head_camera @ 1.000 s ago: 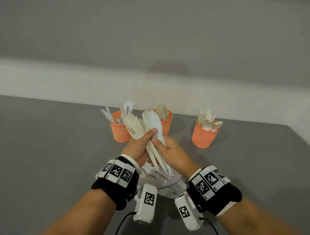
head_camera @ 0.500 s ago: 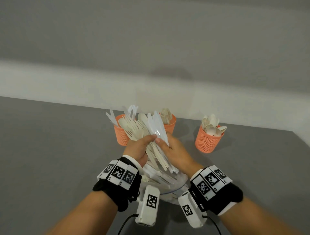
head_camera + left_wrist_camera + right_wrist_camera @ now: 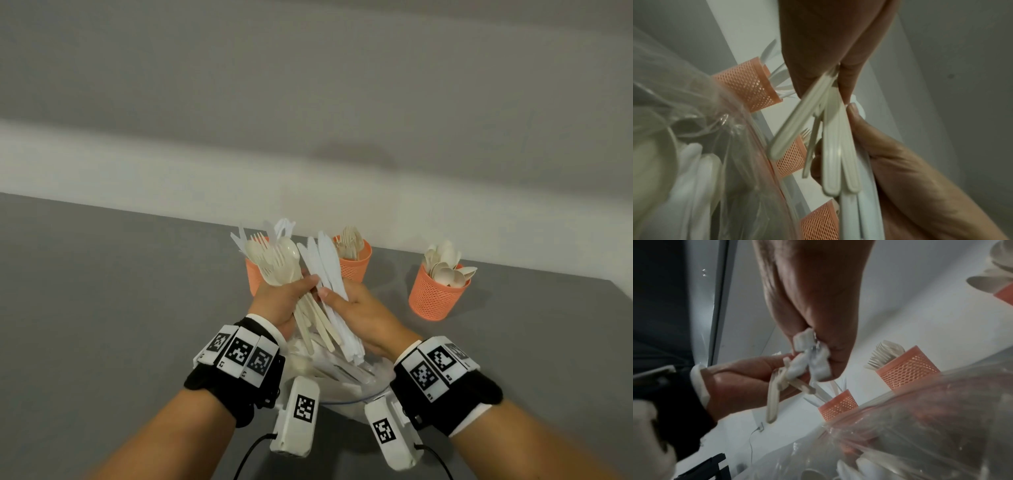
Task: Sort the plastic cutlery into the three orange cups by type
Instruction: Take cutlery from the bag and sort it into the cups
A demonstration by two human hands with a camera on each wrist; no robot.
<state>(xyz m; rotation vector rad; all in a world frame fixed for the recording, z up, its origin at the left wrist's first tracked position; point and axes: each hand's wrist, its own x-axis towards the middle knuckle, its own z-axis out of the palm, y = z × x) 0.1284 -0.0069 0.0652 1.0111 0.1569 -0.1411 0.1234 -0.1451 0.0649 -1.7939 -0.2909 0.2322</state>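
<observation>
Upright, fanned cream forks and spoons (image 3: 274, 263) beside white knives (image 3: 325, 263).

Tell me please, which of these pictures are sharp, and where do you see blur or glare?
Head view: mostly sharp, the orange cups and both hands clear; forearms at the bottom edge are soft. Left wrist view: dim, the beige handles smeared, the plastic bag hazy with small glints. Right wrist view: the white knife ends blurred, the left side dark, the bag catching pale glare.
</observation>
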